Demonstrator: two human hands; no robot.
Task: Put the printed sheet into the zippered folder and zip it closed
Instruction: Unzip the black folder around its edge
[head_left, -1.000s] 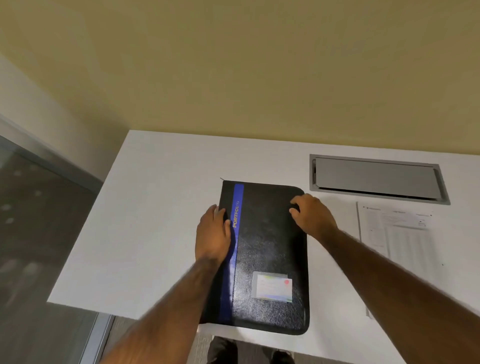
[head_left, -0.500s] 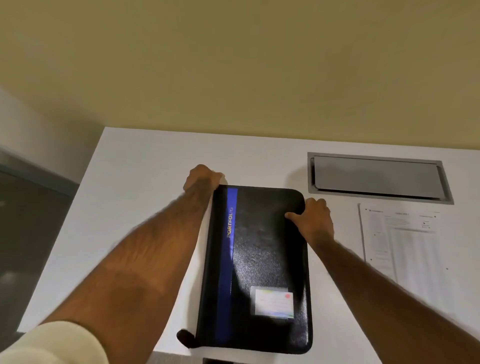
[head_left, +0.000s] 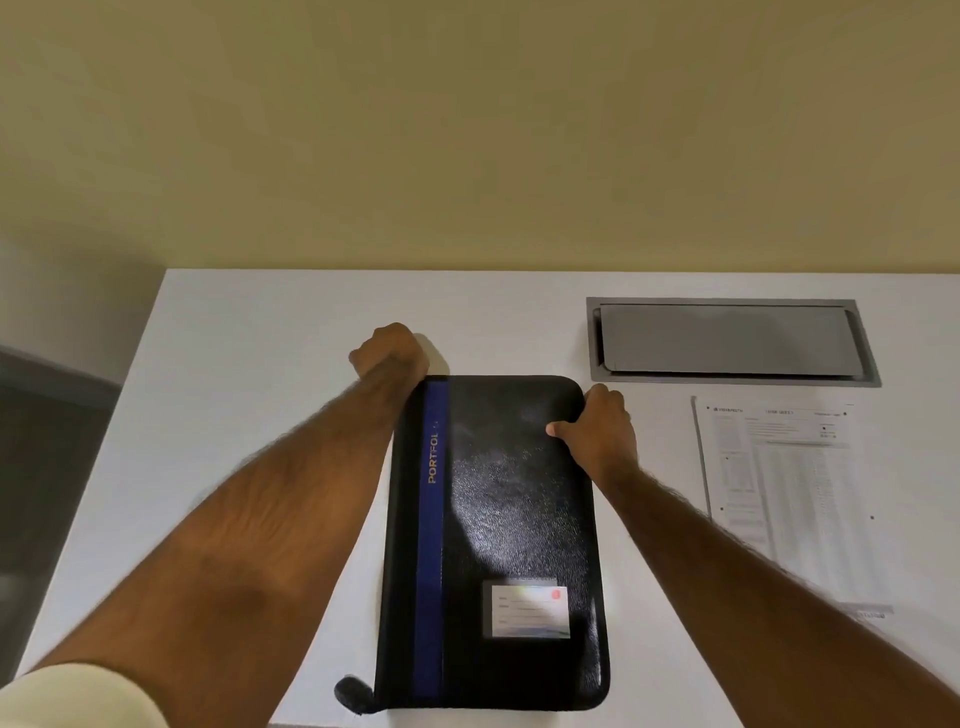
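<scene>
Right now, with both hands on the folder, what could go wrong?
The folder lies close to the table's near edge; the left hand's pull at its far corner may slide it, though the right hand grips it. The right forearm hangs over the sheet and could sweep it.

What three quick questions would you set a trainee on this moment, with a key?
1. True or false: the printed sheet is already inside the folder.
2. The right hand grips the folder at its: A) far right corner, B) near edge, C) blue stripe.
3. Which hand is curled at the folder's far left corner?
Key: 1 false, it lies on the table right of the folder; 2 A; 3 the left hand.
</scene>
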